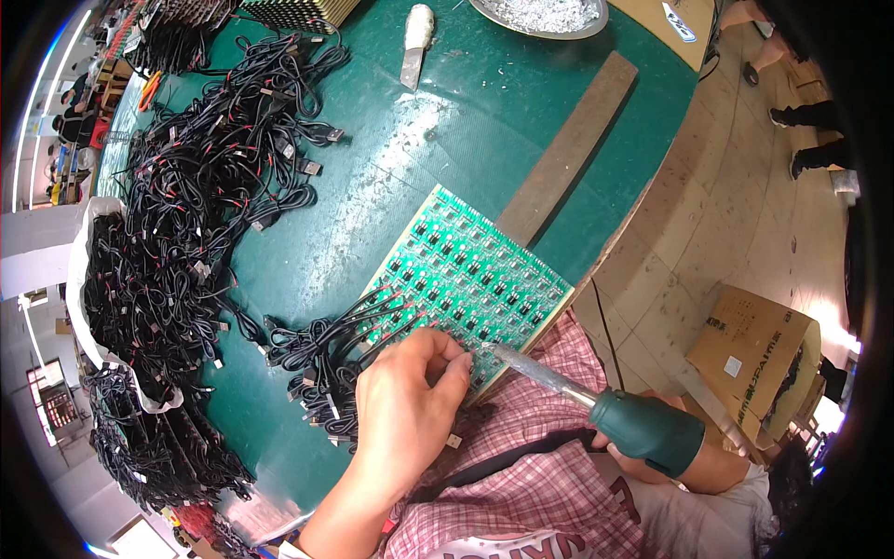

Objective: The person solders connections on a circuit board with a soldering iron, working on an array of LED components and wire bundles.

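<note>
A green circuit board panel (466, 270) with rows of small black parts lies tilted at the table's near edge. My left hand (410, 391) is over its lower corner, thumb and forefinger pinched; whatever sits between them is hidden. In my right hand (633, 456) is a soldering iron (649, 431) with a green handle. The iron's tip touches or nearly touches the board beside my left fingertips. Black USB cables (321, 349) are bunched left of the board, and their thin red and black wires run onto its left edge.
A large heap of black cables (205, 177) covers the table's left side, partly inside a white-edged holder (79, 270). A flat brown bar (568, 149) lies beyond the board. Farther off are a wrapped-handle blade (412, 65) and a dish (603, 20) of silvery bits. A cardboard box (745, 335) stands right.
</note>
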